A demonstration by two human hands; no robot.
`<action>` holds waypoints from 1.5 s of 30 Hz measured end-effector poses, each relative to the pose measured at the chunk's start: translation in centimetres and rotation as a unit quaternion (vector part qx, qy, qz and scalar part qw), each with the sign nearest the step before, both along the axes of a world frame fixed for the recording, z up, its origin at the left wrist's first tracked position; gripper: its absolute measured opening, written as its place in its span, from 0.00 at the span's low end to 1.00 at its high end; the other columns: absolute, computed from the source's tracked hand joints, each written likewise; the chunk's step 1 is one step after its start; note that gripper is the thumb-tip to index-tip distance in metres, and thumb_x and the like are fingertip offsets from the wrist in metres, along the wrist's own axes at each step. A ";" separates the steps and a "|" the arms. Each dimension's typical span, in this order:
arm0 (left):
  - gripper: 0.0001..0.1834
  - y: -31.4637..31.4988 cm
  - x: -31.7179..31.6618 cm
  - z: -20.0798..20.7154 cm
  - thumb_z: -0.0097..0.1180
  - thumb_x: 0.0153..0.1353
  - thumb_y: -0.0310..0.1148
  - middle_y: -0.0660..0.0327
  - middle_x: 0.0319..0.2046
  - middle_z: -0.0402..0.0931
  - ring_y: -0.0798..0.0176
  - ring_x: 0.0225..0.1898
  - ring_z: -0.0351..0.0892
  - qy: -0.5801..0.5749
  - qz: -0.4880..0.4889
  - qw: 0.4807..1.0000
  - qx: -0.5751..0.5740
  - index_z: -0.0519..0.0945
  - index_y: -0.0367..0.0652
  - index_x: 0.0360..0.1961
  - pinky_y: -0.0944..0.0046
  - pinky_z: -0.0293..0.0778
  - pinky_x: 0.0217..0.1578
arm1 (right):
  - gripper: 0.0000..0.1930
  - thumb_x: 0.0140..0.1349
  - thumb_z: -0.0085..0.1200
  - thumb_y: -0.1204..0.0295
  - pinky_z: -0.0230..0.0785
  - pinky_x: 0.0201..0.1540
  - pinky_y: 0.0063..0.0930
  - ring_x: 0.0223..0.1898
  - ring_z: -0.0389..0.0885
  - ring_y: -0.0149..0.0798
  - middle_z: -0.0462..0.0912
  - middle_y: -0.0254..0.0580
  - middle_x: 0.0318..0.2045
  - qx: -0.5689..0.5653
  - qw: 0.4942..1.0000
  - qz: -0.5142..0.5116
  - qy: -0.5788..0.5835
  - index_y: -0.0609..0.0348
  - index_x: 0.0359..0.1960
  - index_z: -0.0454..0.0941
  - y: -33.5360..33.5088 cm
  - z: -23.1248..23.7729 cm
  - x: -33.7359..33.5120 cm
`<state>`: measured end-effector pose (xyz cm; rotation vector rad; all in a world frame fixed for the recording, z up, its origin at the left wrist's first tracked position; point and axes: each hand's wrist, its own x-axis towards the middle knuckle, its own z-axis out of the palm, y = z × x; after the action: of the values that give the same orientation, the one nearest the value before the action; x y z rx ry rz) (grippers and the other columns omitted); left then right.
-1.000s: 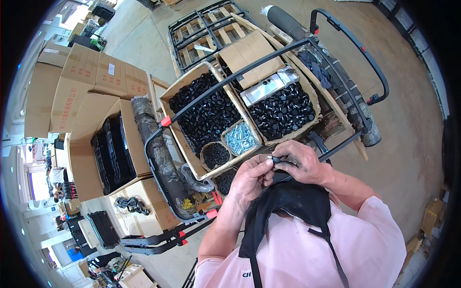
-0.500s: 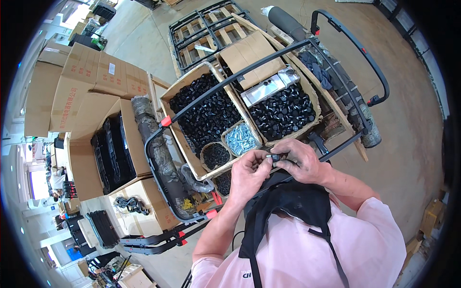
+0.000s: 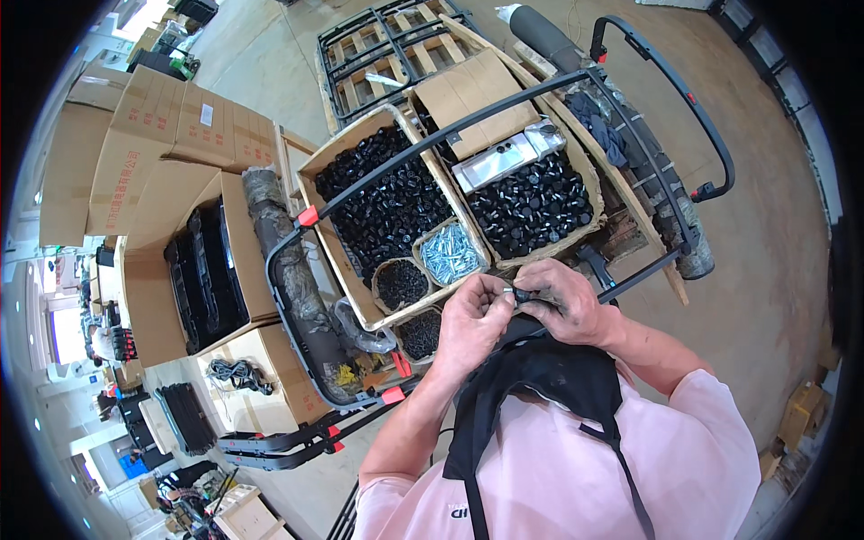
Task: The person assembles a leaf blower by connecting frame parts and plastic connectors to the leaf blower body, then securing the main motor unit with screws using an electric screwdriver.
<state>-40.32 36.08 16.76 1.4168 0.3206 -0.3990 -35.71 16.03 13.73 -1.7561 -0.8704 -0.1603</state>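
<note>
My two hands meet in front of my chest, fingertips almost touching. Between them is a small black knob point(image 3: 522, 295) with a light metal end, pinched by the thumb and fingers of my right hand point(image 3: 573, 306). My left hand point(image 3: 475, 317) is closed in a pinch at the knob's metal end; whether it grips that end or a separate small pin is too small to tell. Just beyond the hands, a bin holds black plastic parts point(image 3: 387, 202) and a smaller box of silver screws point(image 3: 450, 254). Black knobs point(image 3: 531, 209) fill the bin to its right.
A black tubular frame point(image 3: 432, 144) arches over the bins. Tubs of small black screws point(image 3: 401, 283) stand at the near corner. To the left are an open carton point(image 3: 144, 297) of black parts and a wrapped roll point(image 3: 274, 234). A wooden pallet point(image 3: 369, 63) lies beyond.
The knob has turned slightly between my fingers, and its light metal end shows more at the left fingertips. Both hands stay in nearly the same place; the view has tilted a little.
</note>
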 end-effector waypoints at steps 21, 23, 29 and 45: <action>0.07 0.0 -0.3 -1.0 0.57 0.73 0.29 0.66 0.25 0.76 0.76 0.22 0.72 0.029 0.024 0.999 -0.018 0.76 0.37 0.45 0.75 0.66 0.22 | 0.20 0.56 0.71 0.80 0.80 0.50 0.41 0.49 0.86 0.54 0.84 0.52 0.46 -0.018 0.999 0.005 0.039 0.64 0.50 0.78 0.5 -0.5 0.3; 0.07 0.1 -0.3 -0.7 0.57 0.73 0.30 0.66 0.25 0.76 0.76 0.22 0.72 0.040 0.022 0.999 -0.021 0.77 0.37 0.45 0.75 0.66 0.22 | 0.20 0.57 0.71 0.79 0.80 0.51 0.41 0.49 0.86 0.54 0.84 0.53 0.46 -0.017 0.999 0.006 0.046 0.64 0.50 0.78 0.5 -0.6 0.2; 0.09 0.3 -0.4 -0.8 0.58 0.73 0.32 0.66 0.25 0.76 0.76 0.22 0.72 0.044 0.035 0.998 -0.043 0.77 0.37 0.45 0.75 0.66 0.22 | 0.21 0.54 0.72 0.79 0.80 0.50 0.41 0.49 0.86 0.55 0.84 0.53 0.45 -0.025 0.999 0.014 0.015 0.64 0.50 0.78 0.6 -0.7 0.4; 0.08 -0.1 -0.7 -1.1 0.57 0.73 0.30 0.65 0.27 0.77 0.75 0.25 0.74 0.031 0.028 0.998 -0.049 0.76 0.36 0.45 0.74 0.69 0.24 | 0.20 0.56 0.71 0.79 0.81 0.49 0.41 0.47 0.86 0.54 0.84 0.52 0.44 -0.009 1.000 0.004 0.021 0.64 0.48 0.77 0.2 -1.0 0.1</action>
<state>-41.05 36.02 15.64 1.2990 0.3865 -0.4082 -35.61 16.25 12.78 -1.7668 -0.8496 -0.1103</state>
